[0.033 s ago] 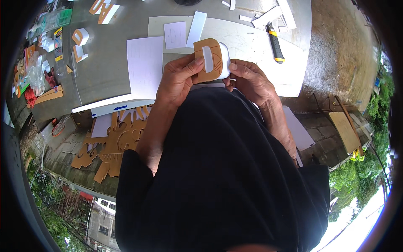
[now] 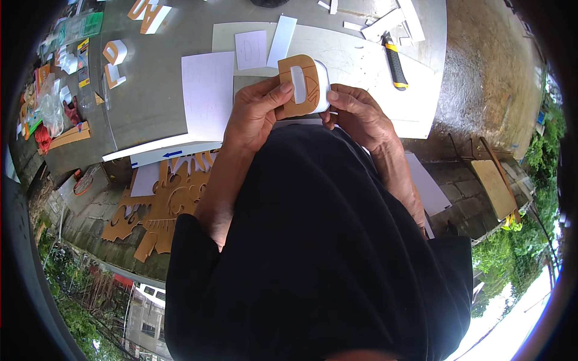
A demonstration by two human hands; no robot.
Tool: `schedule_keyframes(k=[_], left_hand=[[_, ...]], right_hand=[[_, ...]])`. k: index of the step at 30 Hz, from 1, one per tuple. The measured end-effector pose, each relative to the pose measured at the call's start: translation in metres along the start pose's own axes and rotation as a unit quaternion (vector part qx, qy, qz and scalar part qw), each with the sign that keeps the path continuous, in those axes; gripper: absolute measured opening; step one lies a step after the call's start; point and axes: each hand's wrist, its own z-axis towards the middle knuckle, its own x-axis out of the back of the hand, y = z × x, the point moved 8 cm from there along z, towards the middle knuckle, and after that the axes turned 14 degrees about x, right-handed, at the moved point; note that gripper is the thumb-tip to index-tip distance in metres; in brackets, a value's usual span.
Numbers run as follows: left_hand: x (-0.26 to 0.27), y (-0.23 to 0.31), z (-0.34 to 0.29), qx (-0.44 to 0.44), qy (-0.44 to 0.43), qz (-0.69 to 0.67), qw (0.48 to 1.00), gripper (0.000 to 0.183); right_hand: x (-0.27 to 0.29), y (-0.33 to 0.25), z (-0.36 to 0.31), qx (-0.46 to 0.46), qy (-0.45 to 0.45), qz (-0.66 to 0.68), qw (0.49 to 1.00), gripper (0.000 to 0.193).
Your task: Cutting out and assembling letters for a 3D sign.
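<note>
Over the near edge of the table I hold a D-shaped letter piece (image 2: 310,81) with a brown face, a slot-like hole and a white curved side wall. Pencil-like marks show on the brown face. My left hand (image 2: 253,115) is closed on its straight side, thumb on the face and fingers behind. My right hand (image 2: 366,117) pinches the white curved wall between thumb and fingers; some fingertips are hidden. Just beyond lie a small sheet (image 2: 251,50) with a drawn outline and a white strip (image 2: 282,42). A larger white sheet (image 2: 208,93) lies left of my left hand.
A cutter knife (image 2: 395,63) with a black and yellow handle lies at right, near white scraps (image 2: 385,25). More letter pieces (image 2: 114,53) stand at left, beside bags and packages (image 2: 53,111). Cut brown board (image 2: 159,207) sits below the table edge. A long white strip (image 2: 147,146) lies along that edge.
</note>
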Motion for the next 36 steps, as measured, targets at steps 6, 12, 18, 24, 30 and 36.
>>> schedule_keyframes(k=[6,12,18,24,30,36], left_hand=[[-0.001,-0.002,-0.002,-0.009,0.008,0.010,1.000,0.039],[-0.005,0.002,-0.001,-0.003,0.016,0.048,0.999,0.030],[-0.015,0.012,-0.008,-0.039,0.032,0.140,0.989,0.043],[-0.033,0.033,-0.016,-0.149,0.077,0.247,0.954,0.053],[-0.064,0.056,-0.038,-0.252,0.106,0.376,0.886,0.062],[-0.064,0.059,-0.049,-0.245,0.071,0.238,0.937,0.053]], right_hand=[[-0.002,0.001,-0.001,0.010,-0.005,0.021,1.000,0.036],[-0.002,0.001,0.000,0.009,-0.018,0.034,0.999,0.035],[-0.004,-0.007,-0.006,0.025,-0.041,-0.012,0.999,0.046],[-0.009,-0.032,0.004,0.119,-0.056,-0.095,0.987,0.066],[-0.020,-0.057,0.002,0.183,-0.029,-0.154,0.971,0.056],[-0.007,-0.061,-0.001,0.219,-0.019,-0.054,0.974,0.053]])
